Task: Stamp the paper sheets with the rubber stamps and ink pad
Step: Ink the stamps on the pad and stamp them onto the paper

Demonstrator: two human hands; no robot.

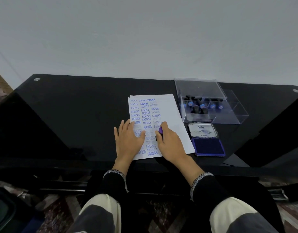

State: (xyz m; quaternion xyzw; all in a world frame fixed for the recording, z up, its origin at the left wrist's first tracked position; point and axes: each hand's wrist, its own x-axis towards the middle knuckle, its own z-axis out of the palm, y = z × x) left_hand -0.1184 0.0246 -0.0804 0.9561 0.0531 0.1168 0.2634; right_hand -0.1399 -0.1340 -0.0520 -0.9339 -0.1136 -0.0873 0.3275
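A white paper sheet (171, 115) lies on the black glass table (77, 118), covered on its left half with several blue stamped words. My left hand (128, 140) rests flat on the sheet's lower left, fingers spread. My right hand (170, 145) grips a rubber stamp (160, 131) with a purple top and presses it down on the sheet's middle. The open ink pad (208, 146) lies just right of the sheet, its lid (202, 130) folded back. A clear plastic box (229, 113) behind it holds several more stamps (197, 106).
The box's clear lid (198, 88) leans open against the white wall (145, 39) behind the table. The table's front edge runs just above my knees (101, 214). A patterned carpet (57, 211) covers the floor.
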